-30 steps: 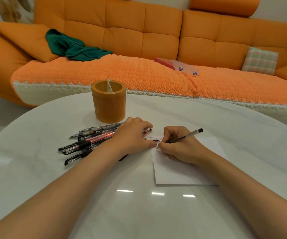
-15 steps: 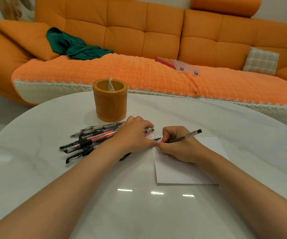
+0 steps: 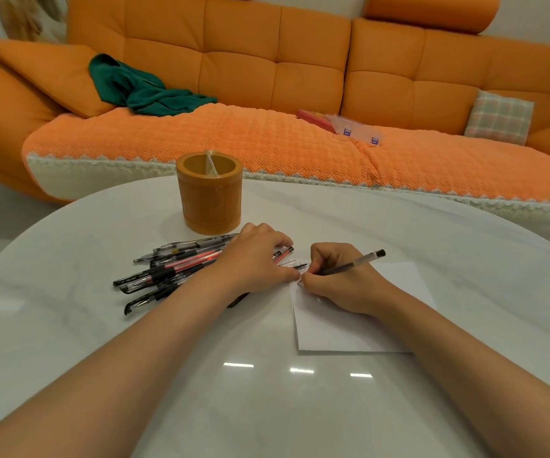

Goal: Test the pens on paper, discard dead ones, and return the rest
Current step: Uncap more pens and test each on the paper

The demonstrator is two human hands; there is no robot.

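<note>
On the glossy white surface (image 3: 267,408), the sheet of paper (image 3: 339,328) lies nearest. The right hand (image 3: 339,282) pinches a black pen (image 3: 353,264), tip at the paper's far left corner. The left hand (image 3: 254,262), fingers curled, presses down on the paper's edge and the pile of pens (image 3: 171,272). Beyond stands the orange pen holder (image 3: 209,196), then the orange sofa (image 3: 300,94).

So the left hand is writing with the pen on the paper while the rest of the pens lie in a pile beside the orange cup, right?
Not quite: the head view shows the right hand writing with the pen on the paper. The left hand rests on the pile of pens, which does lie beside the orange cup.
</note>
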